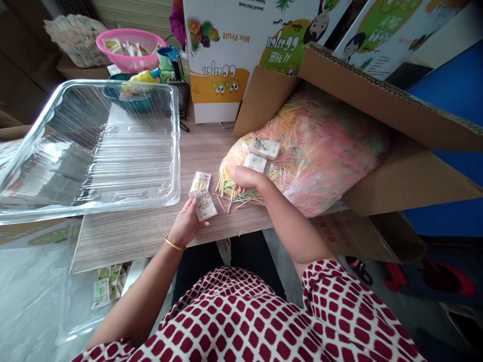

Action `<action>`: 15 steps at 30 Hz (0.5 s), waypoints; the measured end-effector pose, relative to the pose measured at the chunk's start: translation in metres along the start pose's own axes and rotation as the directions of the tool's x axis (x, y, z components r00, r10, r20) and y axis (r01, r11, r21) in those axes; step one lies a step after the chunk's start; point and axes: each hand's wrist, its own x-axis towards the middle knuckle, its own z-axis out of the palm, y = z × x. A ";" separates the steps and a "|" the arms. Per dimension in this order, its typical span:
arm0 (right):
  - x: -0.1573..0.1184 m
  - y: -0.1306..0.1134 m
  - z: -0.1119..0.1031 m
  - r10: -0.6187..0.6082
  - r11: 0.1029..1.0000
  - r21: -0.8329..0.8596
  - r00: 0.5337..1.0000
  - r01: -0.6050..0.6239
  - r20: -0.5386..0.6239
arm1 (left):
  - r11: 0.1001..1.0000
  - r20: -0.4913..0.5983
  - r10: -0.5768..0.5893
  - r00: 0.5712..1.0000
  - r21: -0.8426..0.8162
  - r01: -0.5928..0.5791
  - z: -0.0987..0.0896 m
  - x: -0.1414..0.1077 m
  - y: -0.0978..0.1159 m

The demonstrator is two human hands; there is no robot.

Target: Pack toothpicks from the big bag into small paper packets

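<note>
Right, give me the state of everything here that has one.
Left hand: pinching a packet
Right hand: fingers among loose sticks
White packets: lying on the bag
Plastic bag: open, sticks spilling out
Cardboard box: flaps open
Pink basket: uncovered
Printed carton: upside down
Clear tray: uncovered

Reads "CC Stick" and "Mix Fruit", both upside down.
Shows "Mix Fruit" in orange on the white carton [241, 58], upper centre; carries "CC Stick" below on an orange band [221, 93] and again, above Korean letters, on a green patch [281, 50]. Bears Korean print on the tilted carton [392, 27], upper right. Blurs on the sachets [206, 206], centre.
</note>
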 end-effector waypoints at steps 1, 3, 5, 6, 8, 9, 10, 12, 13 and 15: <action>-0.003 0.003 0.004 -0.005 0.994 0.109 0.999 0.009 -0.042 | 1.000 0.018 0.008 1.000 0.006 -0.008 0.001 0.000 0.000; -0.010 0.007 0.011 -0.004 0.924 0.379 0.990 0.056 -0.138 | 1.000 0.053 0.022 0.998 0.000 -0.022 0.003 0.000 0.000; -0.017 0.010 0.017 -0.006 0.791 0.596 0.976 0.137 -0.217 | 0.999 0.062 0.035 0.997 -0.020 -0.034 0.007 0.000 0.001; -0.019 0.011 0.020 -0.014 0.725 0.666 0.970 0.176 -0.242 | 0.999 0.055 0.035 0.998 -0.026 -0.034 0.009 0.000 0.002; -0.023 0.013 0.024 -0.036 0.614 0.749 0.956 0.250 -0.290 | 1.000 0.046 0.019 0.999 -0.005 -0.019 0.014 0.000 0.002; -0.025 0.014 0.026 -0.039 0.573 0.770 0.948 0.279 -0.315 | 1.000 0.044 0.014 0.999 0.024 -0.015 0.016 0.000 0.002; -0.026 0.016 0.027 -0.037 0.541 0.786 0.942 0.300 -0.334 | 0.998 0.048 0.016 0.999 0.061 -0.019 0.019 -0.001 0.002; -0.028 0.018 0.030 -0.011 0.489 0.813 0.933 0.318 -0.359 | 0.989 0.057 0.041 0.998 0.142 -0.049 0.023 -0.002 0.001; -0.030 0.020 0.032 -0.006 0.463 0.828 0.935 0.316 -0.354 | 0.983 0.063 0.053 0.997 0.172 -0.063 0.025 -0.003 0.000; -0.033 0.021 0.036 -0.030 0.414 0.861 0.949 0.296 -0.312 | 0.980 0.085 0.051 0.995 0.187 -0.066 0.029 -0.004 -0.002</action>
